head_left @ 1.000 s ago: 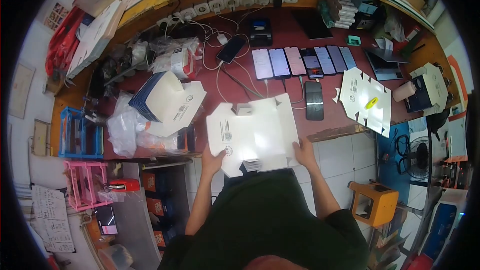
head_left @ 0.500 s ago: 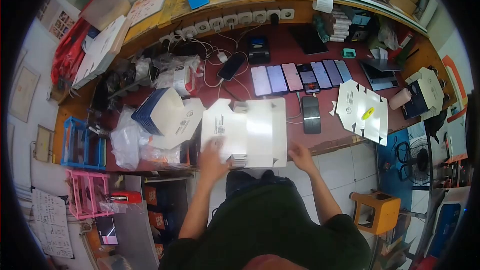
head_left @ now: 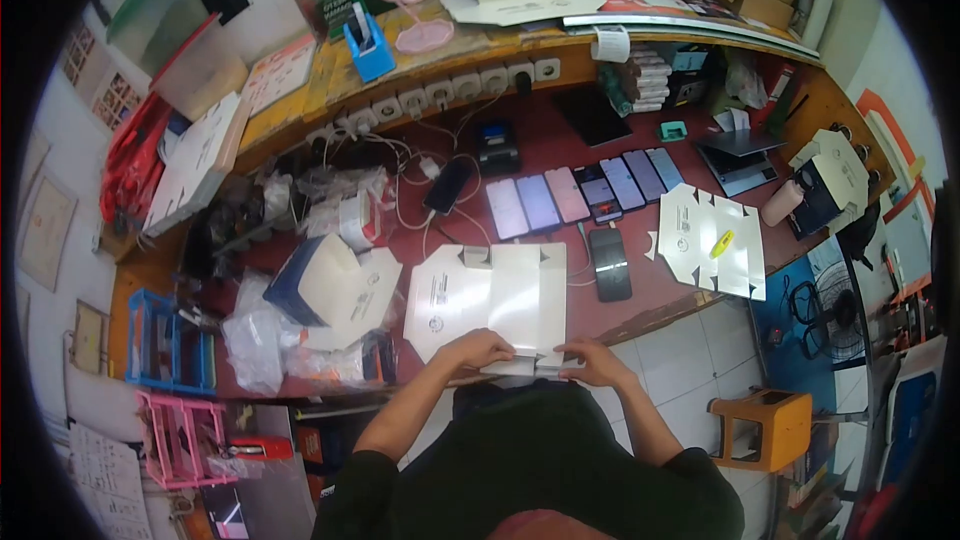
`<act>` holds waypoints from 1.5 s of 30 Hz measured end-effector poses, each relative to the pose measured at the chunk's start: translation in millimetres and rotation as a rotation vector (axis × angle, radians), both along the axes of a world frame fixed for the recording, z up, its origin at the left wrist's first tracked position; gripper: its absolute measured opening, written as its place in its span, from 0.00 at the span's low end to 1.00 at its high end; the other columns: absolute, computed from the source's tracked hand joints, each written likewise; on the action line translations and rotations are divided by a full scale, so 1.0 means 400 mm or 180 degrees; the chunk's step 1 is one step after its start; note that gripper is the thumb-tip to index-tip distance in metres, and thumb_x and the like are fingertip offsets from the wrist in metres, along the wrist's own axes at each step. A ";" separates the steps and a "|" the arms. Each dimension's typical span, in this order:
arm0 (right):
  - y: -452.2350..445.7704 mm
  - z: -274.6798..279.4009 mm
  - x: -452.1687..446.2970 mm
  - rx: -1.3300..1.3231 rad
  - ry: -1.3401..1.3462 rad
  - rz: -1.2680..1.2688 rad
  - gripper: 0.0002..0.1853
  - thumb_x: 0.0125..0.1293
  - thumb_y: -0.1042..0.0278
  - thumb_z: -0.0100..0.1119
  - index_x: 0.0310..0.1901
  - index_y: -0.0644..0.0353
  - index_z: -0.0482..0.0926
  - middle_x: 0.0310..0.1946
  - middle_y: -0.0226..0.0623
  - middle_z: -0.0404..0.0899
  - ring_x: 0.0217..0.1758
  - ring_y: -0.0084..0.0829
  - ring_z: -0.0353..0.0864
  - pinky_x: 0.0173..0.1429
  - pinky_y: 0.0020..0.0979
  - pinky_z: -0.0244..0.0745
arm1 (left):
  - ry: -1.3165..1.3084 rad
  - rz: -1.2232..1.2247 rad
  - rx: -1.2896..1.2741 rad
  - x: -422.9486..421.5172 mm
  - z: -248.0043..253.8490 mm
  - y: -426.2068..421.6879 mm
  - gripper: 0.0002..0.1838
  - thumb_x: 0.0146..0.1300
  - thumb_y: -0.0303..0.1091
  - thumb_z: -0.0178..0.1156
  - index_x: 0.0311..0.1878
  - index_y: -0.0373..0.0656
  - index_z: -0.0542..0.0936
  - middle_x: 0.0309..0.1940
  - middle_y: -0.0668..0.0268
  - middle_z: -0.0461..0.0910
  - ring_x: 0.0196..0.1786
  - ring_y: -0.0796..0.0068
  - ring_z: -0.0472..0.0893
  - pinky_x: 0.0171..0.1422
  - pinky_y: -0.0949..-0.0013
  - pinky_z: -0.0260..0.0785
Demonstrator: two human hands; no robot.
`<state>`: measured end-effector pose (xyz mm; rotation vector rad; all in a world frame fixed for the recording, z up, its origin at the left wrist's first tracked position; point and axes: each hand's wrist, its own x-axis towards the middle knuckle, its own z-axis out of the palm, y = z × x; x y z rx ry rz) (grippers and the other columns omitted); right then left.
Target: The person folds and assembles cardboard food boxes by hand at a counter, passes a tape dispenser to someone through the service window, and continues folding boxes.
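A white cardboard box blank (head_left: 480,295) with printed marks lies unfolded at the front of the desk. My left hand (head_left: 478,350) pinches a flap at the middle of its near edge. My right hand (head_left: 592,362), also closed, holds the flaps at the near right corner. These small flaps are raised between my hands. Left of the blank stands a partly folded dark blue box (head_left: 297,280) with a pale inside and an open panel. To the right lies another flat box blank (head_left: 705,240) with a yellow cutter (head_left: 722,244) on it.
Several phones (head_left: 570,195) lie in a row behind the blank, and a dark phone (head_left: 610,265) lies to its right. White cables run from a row of sockets (head_left: 413,100). Clear plastic bags (head_left: 255,330) crowd the left side. A laptop (head_left: 738,160) stands at the back right.
My left hand has moved right along the blank's near edge, and my right hand has come in to its near right corner. Both now grip flaps. The camera view has shifted upward.
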<state>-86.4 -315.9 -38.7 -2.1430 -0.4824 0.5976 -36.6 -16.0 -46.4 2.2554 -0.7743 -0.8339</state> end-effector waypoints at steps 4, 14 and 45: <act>0.002 -0.007 0.014 0.0630 -0.0223 -0.0021 0.26 0.53 0.65 0.73 0.55 0.55 0.77 0.39 0.40 0.78 0.44 0.35 0.80 0.50 0.34 0.76 | -0.0101 0.0189 -0.0046 0.038 0.050 -0.007 0.12 0.57 0.40 0.63 0.39 0.44 0.85 0.32 0.57 0.83 0.35 0.58 0.82 0.43 0.62 0.73; 0.000 0.199 0.118 0.1116 -0.0545 -0.0604 0.09 0.60 0.76 0.62 0.42 0.59 0.84 0.40 0.36 0.70 0.47 0.32 0.77 0.52 0.32 0.72 | 0.0942 0.0807 -0.0970 0.096 0.316 -0.018 0.09 0.62 0.34 0.64 0.36 0.37 0.83 0.27 0.68 0.81 0.31 0.83 0.75 0.36 0.74 0.68; 0.096 0.333 0.178 0.1627 -0.1751 0.0075 0.07 0.50 0.72 0.70 0.33 0.56 0.84 0.26 0.31 0.78 0.35 0.35 0.74 0.43 0.35 0.66 | 0.1515 0.1135 -0.1483 0.033 0.358 -0.071 0.13 0.67 0.32 0.60 0.49 0.34 0.82 0.31 0.74 0.79 0.34 0.88 0.72 0.37 0.80 0.66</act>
